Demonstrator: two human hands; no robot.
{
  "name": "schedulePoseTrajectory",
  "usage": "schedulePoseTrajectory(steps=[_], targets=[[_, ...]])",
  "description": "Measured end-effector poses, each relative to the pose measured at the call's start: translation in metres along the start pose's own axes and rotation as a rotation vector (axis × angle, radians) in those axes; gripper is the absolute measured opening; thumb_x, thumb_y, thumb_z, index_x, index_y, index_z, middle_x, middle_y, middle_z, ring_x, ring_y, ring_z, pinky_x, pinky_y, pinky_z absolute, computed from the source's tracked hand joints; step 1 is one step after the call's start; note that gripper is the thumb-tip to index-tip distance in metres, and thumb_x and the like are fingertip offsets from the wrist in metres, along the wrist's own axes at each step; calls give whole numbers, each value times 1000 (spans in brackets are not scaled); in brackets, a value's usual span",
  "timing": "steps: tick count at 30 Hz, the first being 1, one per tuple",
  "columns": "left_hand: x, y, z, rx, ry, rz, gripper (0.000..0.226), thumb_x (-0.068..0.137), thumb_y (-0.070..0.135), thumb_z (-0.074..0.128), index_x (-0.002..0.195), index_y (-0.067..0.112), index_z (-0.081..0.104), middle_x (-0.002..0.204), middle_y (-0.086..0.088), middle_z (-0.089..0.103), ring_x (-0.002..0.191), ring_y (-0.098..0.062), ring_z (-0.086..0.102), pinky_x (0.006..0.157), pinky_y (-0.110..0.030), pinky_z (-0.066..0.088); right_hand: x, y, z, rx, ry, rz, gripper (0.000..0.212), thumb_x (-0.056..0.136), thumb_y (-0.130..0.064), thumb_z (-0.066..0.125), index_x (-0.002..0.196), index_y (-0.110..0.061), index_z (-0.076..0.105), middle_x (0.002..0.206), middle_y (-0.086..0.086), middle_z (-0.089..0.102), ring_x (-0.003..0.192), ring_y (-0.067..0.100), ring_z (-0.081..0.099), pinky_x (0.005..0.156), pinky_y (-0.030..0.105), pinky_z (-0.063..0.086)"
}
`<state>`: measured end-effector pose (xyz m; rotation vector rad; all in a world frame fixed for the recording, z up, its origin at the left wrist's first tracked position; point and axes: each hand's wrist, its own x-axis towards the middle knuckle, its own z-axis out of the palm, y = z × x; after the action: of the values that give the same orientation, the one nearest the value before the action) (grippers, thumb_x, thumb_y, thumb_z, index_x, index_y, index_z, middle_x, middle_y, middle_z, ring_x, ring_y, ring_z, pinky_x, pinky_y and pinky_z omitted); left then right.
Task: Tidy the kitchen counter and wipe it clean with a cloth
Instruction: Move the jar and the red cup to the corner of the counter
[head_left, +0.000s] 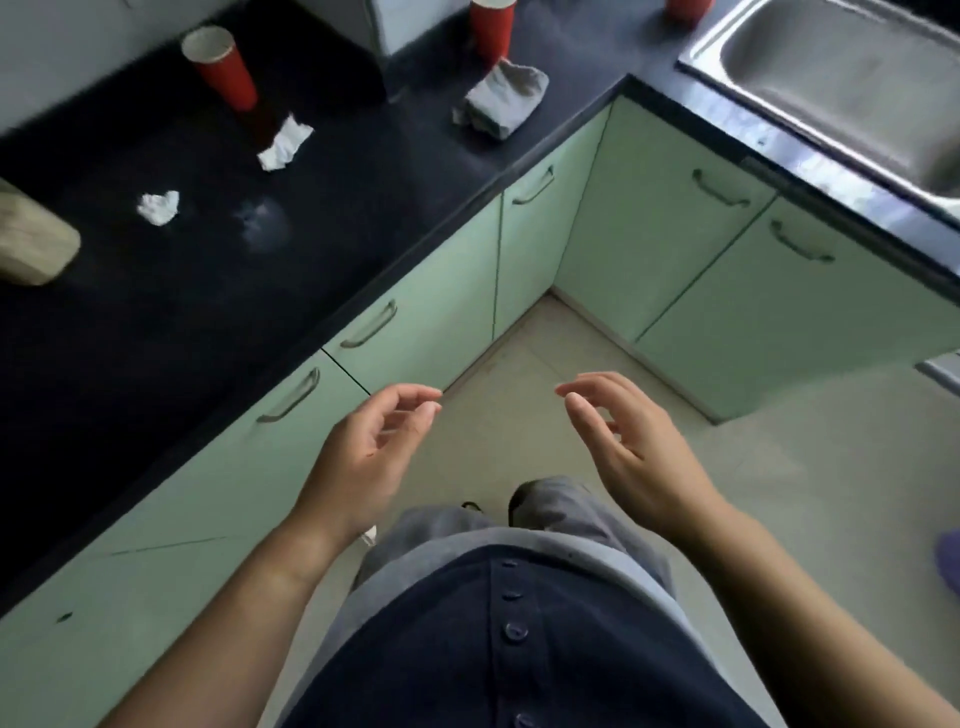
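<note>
Left hand: held out over the floor, fingers loosely curled, thumb and forefinger apart; we find nothing in it.
Right hand: same posture, beside the left with a gap between them; it holds nothing either.
Cloth: a bunched grey piece on the dark counter, well ahead of both hands and roughly in line with the gap between them, close to the counter's front edge near its inner corner.
Cloth axis: we read the long axis as slanting away and to the right of the hands, roughly along the counter edge; the thicker folded end points far-right, and a thin flap trails near-left.
Nearer hand: neither is plainly nearer; we judge either could reach forward for it.
Litter: two crumpled papers, the larger and the smaller, lie ahead and to the left of the left hand, well apart from the cloth.
Cups: one red cup stands beyond the larger paper; a second cup stands just beyond the cloth, and we cannot tell whether they touch.
Smear: a pale patch on the counter, just right of the smaller paper.
Step in hand: we judge tidying not yet begun; the coming move is a forward reach, leftward for litter or straight ahead for the cloth.
Risk: lifting the cloth could knock the second cup.
</note>
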<state>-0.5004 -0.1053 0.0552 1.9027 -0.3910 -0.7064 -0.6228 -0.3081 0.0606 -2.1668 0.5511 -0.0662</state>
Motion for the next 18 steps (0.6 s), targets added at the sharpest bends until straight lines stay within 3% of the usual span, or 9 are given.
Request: schedulePoseTrajectory(steps=[4, 9, 14, 18], targets=[[32, -6, -26, -42, 129, -77, 34, 73, 60, 47, 97, 42, 62, 101, 17, 67, 101, -2, 60, 85, -20, 44, 78, -17, 4, -12, -107, -59, 45, 88, -51, 34, 108, -21, 61, 110, -9, 58, 97, 1, 54, 80, 20, 46], [96, -9, -64, -55, 330, -153, 35, 75, 60, 45, 98, 40, 62, 103, 15, 67, 100, 2, 59, 82, -17, 43, 205, -56, 21, -41, -302, -247, 48, 87, -54, 33, 112, -22, 59, 114, -9, 56, 99, 5, 55, 85, 27, 48], [165, -4, -100, -91, 536, -240, 11, 90, 37, 53, 97, 38, 61, 102, 12, 66, 95, 3, 59, 80, -17, 44, 324, -104, 42, -61, -487, -433, 33, 92, -43, 42, 109, -22, 61, 111, -9, 56, 95, 5, 55, 81, 22, 48], [201, -13, -136, -12, 630, -314, 17, 91, 31, 54, 104, 27, 63, 102, 15, 64, 95, 4, 57, 80, -10, 42, 394, -140, 72, -76, -609, -552, 33, 91, -42, 45, 110, -21, 60, 111, -9, 56, 97, 6, 55, 83, 25, 48]])
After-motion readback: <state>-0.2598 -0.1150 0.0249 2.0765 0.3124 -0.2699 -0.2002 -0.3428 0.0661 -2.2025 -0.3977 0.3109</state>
